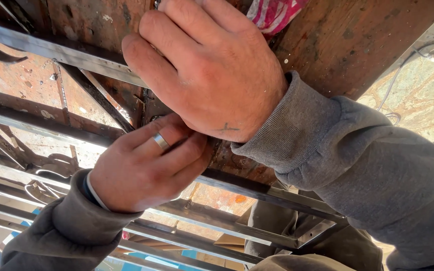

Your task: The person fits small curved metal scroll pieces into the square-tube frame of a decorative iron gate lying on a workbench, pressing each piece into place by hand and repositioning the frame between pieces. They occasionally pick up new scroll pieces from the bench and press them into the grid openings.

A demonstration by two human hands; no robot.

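My right hand (212, 70) presses flat on the grey steel bar frame (51, 47).
My left hand (146, 163), fingers curled, pinches something hidden beneath it against the rusty brown metal sheet (357, 35).

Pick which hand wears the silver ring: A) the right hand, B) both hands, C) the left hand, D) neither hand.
C: the silver ring sits on a finger of the left hand, while the right hand, pressed on the metal bar above it, shows bare fingers.
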